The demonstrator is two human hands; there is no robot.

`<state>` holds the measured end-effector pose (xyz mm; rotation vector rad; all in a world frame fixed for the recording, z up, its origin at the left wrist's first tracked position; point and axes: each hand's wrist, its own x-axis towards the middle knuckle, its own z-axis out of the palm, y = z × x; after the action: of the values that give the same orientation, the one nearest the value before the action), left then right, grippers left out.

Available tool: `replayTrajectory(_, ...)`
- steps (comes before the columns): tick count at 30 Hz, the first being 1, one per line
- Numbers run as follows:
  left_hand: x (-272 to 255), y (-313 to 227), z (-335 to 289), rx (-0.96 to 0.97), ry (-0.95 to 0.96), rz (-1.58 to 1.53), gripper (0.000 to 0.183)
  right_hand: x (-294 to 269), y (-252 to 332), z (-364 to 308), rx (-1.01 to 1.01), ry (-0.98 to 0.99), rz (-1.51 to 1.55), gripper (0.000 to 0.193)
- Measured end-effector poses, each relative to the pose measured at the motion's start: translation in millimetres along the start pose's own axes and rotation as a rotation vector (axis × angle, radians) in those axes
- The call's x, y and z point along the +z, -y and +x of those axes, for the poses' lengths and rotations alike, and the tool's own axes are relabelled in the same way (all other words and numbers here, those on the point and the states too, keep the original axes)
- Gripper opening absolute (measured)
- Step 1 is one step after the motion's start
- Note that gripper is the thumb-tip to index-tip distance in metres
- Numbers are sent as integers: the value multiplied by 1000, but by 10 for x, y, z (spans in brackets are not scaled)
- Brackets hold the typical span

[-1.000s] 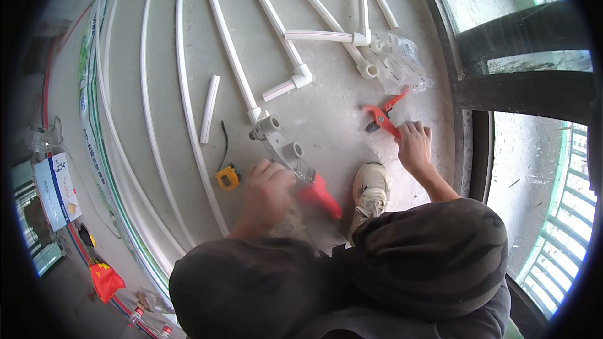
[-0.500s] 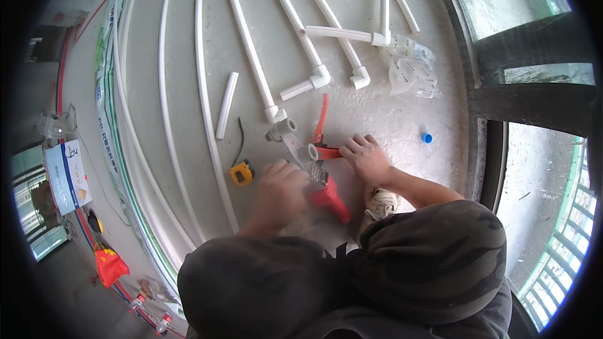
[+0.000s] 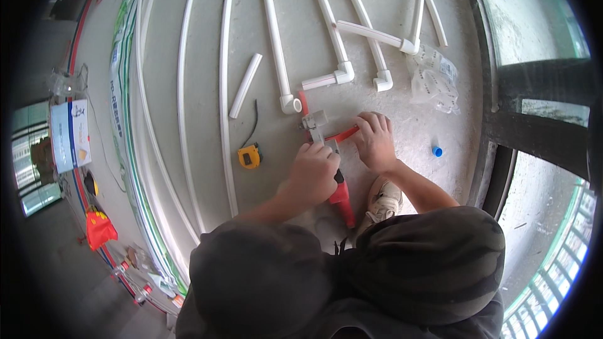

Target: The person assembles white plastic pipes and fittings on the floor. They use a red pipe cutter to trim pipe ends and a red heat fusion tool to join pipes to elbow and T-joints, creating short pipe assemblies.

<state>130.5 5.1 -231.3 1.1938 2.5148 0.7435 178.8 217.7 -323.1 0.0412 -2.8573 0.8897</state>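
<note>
A pipe welder [image 3: 341, 202] with a red handle and a grey metal heating plate [image 3: 316, 127] lies on the floor between my hands. My left hand [image 3: 318, 168] is curled closed over its middle, where plate and handle meet; the fingertips are partly hidden. My right hand [image 3: 377, 141] pinches the end of a red bar of the stand [image 3: 342, 134] at the welder's right side. Another red bar sticks up beyond the plate. Just past it, a white pipe [image 3: 274, 37] ends in an elbow fitting [image 3: 291, 104].
More white pipes [image 3: 227, 88] run away across the floor, some with elbows. A short pipe piece [image 3: 245, 86] and a yellow tape measure [image 3: 249, 156] lie left. Clear plastic bags [image 3: 433, 78] and a blue cap [image 3: 437, 151] are at right. My shoe [image 3: 384, 204] stands beside the welder.
My left hand has moved right and closed over the welder's middle. The heating plate has turned, its round fittings less exposed. My right hand stays at the red bar; the view has shifted.
</note>
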Motion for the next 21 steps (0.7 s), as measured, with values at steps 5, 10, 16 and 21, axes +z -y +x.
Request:
replayTrajectory(5,23,-72,25,47,22,68,7,-175,135,-147,89,29,292,39)
replayTrajectory(10,-174,52,-180,60,-158,-104,6,-487,543,-57,26,286,540,30)
replayTrajectory(16,-532,1035,-4,-559,-360,-143,23,-439,631,181,-211,388,365,28)
replayTrajectory(21,-288,1486,367,-736,-186,-188,39,-564,778,220,-313,536,236,17)
